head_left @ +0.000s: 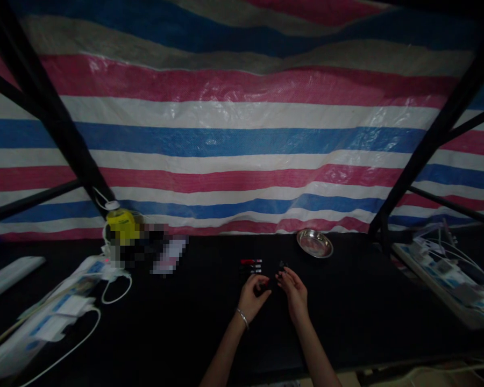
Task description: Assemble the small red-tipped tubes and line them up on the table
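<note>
Your left hand point(252, 298) is half curled, thumb apart from fingers; your right hand point(296, 294) bends loosely, a dark bit point(283, 264) at its eleven o'clock. I cannot tell whether either grips anything. The red piece point(248, 262) lies at your left hand's twelve, beyond silver tips point(258, 271); work by fingertip, knuckles clear of them.

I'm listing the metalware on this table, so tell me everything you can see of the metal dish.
The metal dish is round and shallow, silvery and shiny, with a smooth bright rim and sloping sides. Its inside catches light and brownish-pink tints, perhaps reflections. It sits open side up on the black table, near the striped sheet at the back, beyond and to the right of the right hand. No hand touches it. Fine marks are too small to tell.
</note>
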`<state>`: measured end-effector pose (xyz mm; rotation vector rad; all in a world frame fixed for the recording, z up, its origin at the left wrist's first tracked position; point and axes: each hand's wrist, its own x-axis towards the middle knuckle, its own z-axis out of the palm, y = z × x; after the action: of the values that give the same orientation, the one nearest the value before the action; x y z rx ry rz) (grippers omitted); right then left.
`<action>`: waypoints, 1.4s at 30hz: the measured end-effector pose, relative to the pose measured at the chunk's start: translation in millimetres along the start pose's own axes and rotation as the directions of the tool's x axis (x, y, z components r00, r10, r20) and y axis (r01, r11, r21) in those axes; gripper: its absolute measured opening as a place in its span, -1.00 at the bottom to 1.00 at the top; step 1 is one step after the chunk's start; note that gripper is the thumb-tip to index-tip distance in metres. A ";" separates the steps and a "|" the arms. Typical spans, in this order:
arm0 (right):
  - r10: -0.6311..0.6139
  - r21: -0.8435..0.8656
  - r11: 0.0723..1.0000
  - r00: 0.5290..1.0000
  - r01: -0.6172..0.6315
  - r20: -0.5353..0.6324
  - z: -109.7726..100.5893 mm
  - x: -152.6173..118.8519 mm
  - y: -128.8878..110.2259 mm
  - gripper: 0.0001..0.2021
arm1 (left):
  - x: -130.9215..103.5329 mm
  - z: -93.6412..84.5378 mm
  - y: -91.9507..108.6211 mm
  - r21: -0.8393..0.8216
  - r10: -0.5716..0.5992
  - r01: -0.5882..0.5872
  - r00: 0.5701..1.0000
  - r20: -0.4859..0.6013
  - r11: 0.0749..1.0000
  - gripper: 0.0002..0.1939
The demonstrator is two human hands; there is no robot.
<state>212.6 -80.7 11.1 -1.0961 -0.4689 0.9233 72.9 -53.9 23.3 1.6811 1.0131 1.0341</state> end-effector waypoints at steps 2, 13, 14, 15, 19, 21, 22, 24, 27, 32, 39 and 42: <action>0.040 0.055 0.998 0.999 -0.039 -0.005 -2.2 1.0 0.0 -0.52 | -4.1 -9.7 2.7 0.241 0.107 -0.102 0.994 -0.010 0.965 -0.75; -0.022 -0.137 0.990 0.987 0.044 0.160 2.3 -4.8 6.8 -0.53 | -1.4 -61.4 -23.0 0.590 0.090 -0.053 0.995 -0.035 0.806 -0.80; -0.038 -0.179 0.981 0.979 0.075 0.202 3.4 -6.3 9.0 -0.55 | -1.5 -61.5 -24.5 0.582 0.097 -0.058 0.995 -0.036 0.811 -0.81; -0.055 -0.218 0.970 0.968 0.111 0.246 4.3 -7.8 11.3 -0.58 | -1.7 -61.2 -25.3 0.577 0.104 -0.063 0.994 -0.037 0.814 -0.81; -0.129 -0.308 0.917 0.917 0.255 0.378 6.0 -13.3 17.7 -0.66 | -2.5 -58.8 -24.9 0.560 0.109 -0.083 0.994 -0.013 0.824 -0.84; -0.159 -0.303 0.909 0.911 0.285 0.380 6.0 -14.3 18.7 -0.66 | -2.4 -58.4 -24.9 0.557 0.102 -0.088 0.995 0.005 0.826 -0.84; -0.170 -0.293 0.912 0.915 0.287 0.367 6.0 -14.2 18.9 -0.66 | -2.2 -58.5 -25.1 0.556 0.097 -0.090 0.995 0.016 0.827 -0.84; -0.188 -0.270 0.921 0.928 0.279 0.321 6.7 -12.9 19.6 -0.63 | -1.8 -58.8 -25.7 0.550 0.088 -0.092 0.996 0.034 0.830 -0.84; -0.235 -0.247 0.923 0.941 0.294 0.244 10.1 -9.0 22.3 -0.59 | -1.5 -59.2 -25.5 0.531 0.072 -0.083 0.997 0.041 0.843 -0.83; -0.327 -0.311 0.862 0.908 0.400 0.261 13.9 -1.5 28.7 -0.63 | -1.2 -60.0 -23.2 0.491 0.072 -0.074 0.997 0.023 0.868 -0.83; -0.442 -0.467 0.765 0.889 0.444 0.121 0.6 8.1 31.1 -0.64 | -0.3 -61.7 -26.4 0.440 0.014 -0.025 1.000 0.027 0.898 -0.79; -0.409 -0.411 0.805 0.902 0.428 0.139 0.0 10.3 31.3 -0.64 | -0.2 -62.1 -26.4 0.417 0.021 -0.031 0.999 0.029 0.908 -0.81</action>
<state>205.8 -67.4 -18.3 -1.3032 -0.9475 0.4534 10.2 -30.7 14.2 2.0502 1.2658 0.8487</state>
